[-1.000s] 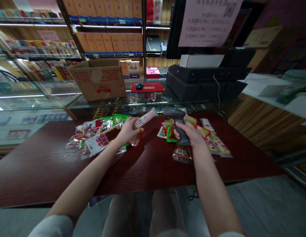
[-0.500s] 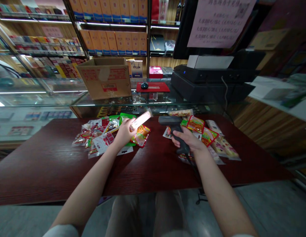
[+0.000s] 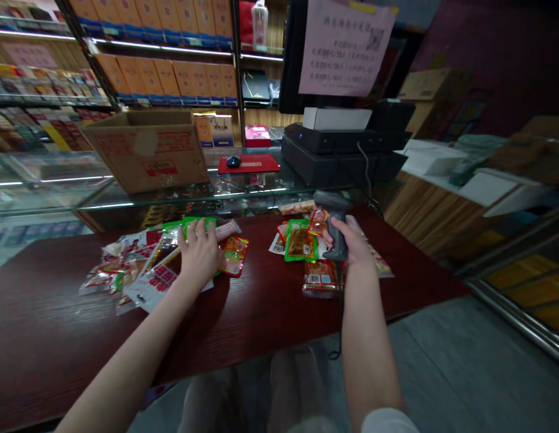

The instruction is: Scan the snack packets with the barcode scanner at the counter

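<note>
My left hand (image 3: 199, 254) lies over a pile of snack packets, fingers apart and bent down onto it. A pale stick-shaped packet (image 3: 228, 230) pokes out beside its index finger; the part under the hand is hidden. White-and-red packets (image 3: 151, 282) lie to the left, and a red-edged food packet (image 3: 234, 255) to the right. In my right hand (image 3: 351, 240) is a black barcode scanner (image 3: 337, 231), held by its handle above a second pile. That pile has a green-edged packet (image 3: 300, 240) and a clear packet with a barcode label (image 3: 320, 278).
The dark red table (image 3: 256, 313) meets a glass counter with an open cardboard box (image 3: 148, 153), a mouse (image 3: 233, 161) on a red mat (image 3: 261, 163), and a black cash drawer (image 3: 306, 159) under a monitor. The scanner's cable hangs over the table's front edge.
The stick-shaped packet has come down from the scanner's light onto the left pile, and my left fingers have spread. My right hand has moved the scanner right and away. The view has turned right.
</note>
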The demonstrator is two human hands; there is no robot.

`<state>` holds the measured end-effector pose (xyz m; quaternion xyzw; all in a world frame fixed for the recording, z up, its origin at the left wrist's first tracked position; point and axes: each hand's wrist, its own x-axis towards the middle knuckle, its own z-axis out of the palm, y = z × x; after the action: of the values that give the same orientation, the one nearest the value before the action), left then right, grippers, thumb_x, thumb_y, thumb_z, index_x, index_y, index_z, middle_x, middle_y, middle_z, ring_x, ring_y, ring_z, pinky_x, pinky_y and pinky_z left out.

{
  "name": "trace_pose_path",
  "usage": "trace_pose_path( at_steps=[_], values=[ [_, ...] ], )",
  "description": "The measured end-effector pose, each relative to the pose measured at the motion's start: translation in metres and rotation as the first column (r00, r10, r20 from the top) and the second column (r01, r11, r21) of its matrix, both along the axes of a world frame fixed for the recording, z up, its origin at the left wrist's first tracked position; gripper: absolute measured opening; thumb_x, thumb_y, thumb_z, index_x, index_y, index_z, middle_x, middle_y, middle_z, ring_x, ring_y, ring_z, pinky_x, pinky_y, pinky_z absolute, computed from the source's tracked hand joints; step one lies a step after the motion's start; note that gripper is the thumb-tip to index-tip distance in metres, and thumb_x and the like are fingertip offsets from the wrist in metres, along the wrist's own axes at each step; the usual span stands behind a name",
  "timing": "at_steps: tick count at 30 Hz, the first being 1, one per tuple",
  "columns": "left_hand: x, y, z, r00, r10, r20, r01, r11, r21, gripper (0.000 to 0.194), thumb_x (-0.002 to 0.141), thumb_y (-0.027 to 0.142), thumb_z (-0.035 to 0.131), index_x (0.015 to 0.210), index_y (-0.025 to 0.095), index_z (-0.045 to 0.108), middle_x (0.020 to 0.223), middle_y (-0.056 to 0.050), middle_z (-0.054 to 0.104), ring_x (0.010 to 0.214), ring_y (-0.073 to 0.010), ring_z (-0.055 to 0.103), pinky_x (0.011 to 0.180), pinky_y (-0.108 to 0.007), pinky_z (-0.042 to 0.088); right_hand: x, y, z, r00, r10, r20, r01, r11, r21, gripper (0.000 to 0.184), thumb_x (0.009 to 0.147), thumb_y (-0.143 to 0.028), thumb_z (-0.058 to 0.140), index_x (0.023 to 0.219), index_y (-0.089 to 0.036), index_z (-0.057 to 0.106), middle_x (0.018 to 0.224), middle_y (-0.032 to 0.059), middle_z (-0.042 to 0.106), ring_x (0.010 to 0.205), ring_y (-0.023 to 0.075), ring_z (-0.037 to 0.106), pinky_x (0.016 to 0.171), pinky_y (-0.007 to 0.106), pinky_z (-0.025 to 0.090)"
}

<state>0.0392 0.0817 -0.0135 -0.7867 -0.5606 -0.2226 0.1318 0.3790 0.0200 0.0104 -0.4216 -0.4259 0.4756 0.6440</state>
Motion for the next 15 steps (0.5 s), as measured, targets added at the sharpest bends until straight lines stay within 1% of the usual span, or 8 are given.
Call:
trace_pose_path(
  at_steps=[2, 3, 4, 6, 8, 11, 13, 15],
  values=[
    [0.024, 0.008, -0.001, 0.990, -0.138, -0.033, 0.136, 0.989, -0.059, 0.052, 0.077, 0.016, 0.057, 0.130, 0.014, 0.059, 0.149, -0.023, 0.048, 0.145, -0.0424, 0.034, 0.118, -0.068, 0.013, 0.003, 0.000, -0.001, 1.000, -0.016, -0.004, 0.016, 1.000, 0.008, 0.045, 0.071, -0.050, 0.080, 0.096, -0.024, 0.053, 0.052, -0.0077, 0.050, 0.043, 0.0102, 0.046, 0.041, 0.022, 0.035],
    [0.040, 0.016, 0.000, 0.979, -0.199, -0.047, 0.193, 0.975, -0.108, 0.051, 0.078, 0.017, 0.057, 0.129, 0.015, 0.059, 0.148, -0.022, 0.048, 0.145, -0.0409, 0.035, 0.119, -0.065, 0.015, 0.003, 0.000, -0.001, 1.000, -0.019, -0.010, 0.019, 1.000, 0.006, 0.046, 0.070, -0.051, 0.080, 0.097, -0.025, 0.052, 0.051, -0.0082, 0.049, 0.042, 0.0106, 0.046, 0.041, 0.023, 0.035],
    [0.058, 0.026, 0.001, 0.968, -0.245, -0.051, 0.235, 0.959, -0.160, 0.049, 0.079, 0.019, 0.057, 0.128, 0.015, 0.059, 0.147, -0.022, 0.049, 0.143, -0.0396, 0.038, 0.119, -0.062, 0.019, 0.003, 0.000, -0.001, 1.000, -0.024, -0.019, 0.024, 1.000, 0.005, 0.047, 0.070, -0.051, 0.080, 0.097, -0.026, 0.050, 0.050, -0.0087, 0.048, 0.042, 0.0107, 0.046, 0.041, 0.023, 0.035],
    [0.098, 0.051, 0.003, 0.945, -0.328, -0.010, 0.314, 0.911, -0.267, 0.045, 0.084, 0.022, 0.054, 0.128, 0.010, 0.057, 0.141, -0.023, 0.053, 0.133, -0.0343, 0.051, 0.113, -0.050, 0.036, 0.002, -0.001, 0.001, 0.999, -0.032, -0.043, 0.033, 0.999, 0.006, 0.047, 0.070, -0.051, 0.080, 0.095, -0.027, 0.048, 0.050, -0.0091, 0.048, 0.041, 0.0105, 0.045, 0.041, 0.022, 0.035],
    [0.137, 0.079, 0.004, 0.919, -0.387, 0.081, 0.392, 0.864, -0.317, 0.044, 0.088, 0.022, 0.050, 0.129, 0.007, 0.056, 0.133, -0.023, 0.056, 0.126, -0.0300, 0.055, 0.107, -0.042, 0.043, 0.004, -0.002, 0.001, 0.997, -0.043, -0.065, 0.044, 0.999, 0.009, 0.046, 0.070, -0.050, 0.080, 0.094, -0.027, 0.047, 0.052, -0.0087, 0.050, 0.041, 0.0100, 0.045, 0.040, 0.022, 0.035],
    [0.183, 0.117, -0.003, 0.900, -0.417, 0.129, 0.435, 0.829, -0.351, 0.051, 0.088, 0.022, 0.053, 0.137, 0.008, 0.050, 0.134, -0.020, 0.057, 0.127, -0.0267, 0.055, 0.109, -0.038, 0.042, 0.010, -0.002, -0.002, 0.994, -0.079, -0.075, 0.079, 0.997, 0.009, 0.046, 0.070, -0.049, 0.079, 0.095, -0.026, 0.049, 0.061, -0.0061, 0.058, 0.043, 0.0092, 0.046, 0.040, 0.022, 0.037],
    [0.200, 0.133, -0.012, 0.904, -0.416, 0.104, 0.423, 0.828, -0.367, 0.054, 0.087, 0.024, 0.057, 0.139, 0.011, 0.049, 0.137, -0.018, 0.056, 0.128, -0.0279, 0.053, 0.109, -0.040, 0.040, 0.016, 0.000, -0.005, 0.993, -0.093, -0.075, 0.093, 0.996, 0.000, 0.044, 0.071, -0.050, 0.078, 0.097, -0.025, 0.052, 0.066, -0.0041, 0.061, 0.044, 0.0088, 0.046, 0.039, 0.022, 0.037],
    [0.208, 0.141, -0.022, 0.911, -0.403, 0.086, 0.404, 0.836, -0.370, 0.050, 0.087, 0.025, 0.057, 0.136, 0.014, 0.053, 0.138, -0.017, 0.055, 0.128, -0.0298, 0.051, 0.109, -0.042, 0.040, 0.020, 0.001, -0.008, 0.992, -0.092, -0.083, 0.092, 0.996, -0.007, 0.043, 0.071, -0.048, 0.078, 0.097, -0.025, 0.053, 0.071, -0.0027, 0.064, 0.045, 0.0083, 0.047, 0.039, 0.022, 0.038]
  ],
)
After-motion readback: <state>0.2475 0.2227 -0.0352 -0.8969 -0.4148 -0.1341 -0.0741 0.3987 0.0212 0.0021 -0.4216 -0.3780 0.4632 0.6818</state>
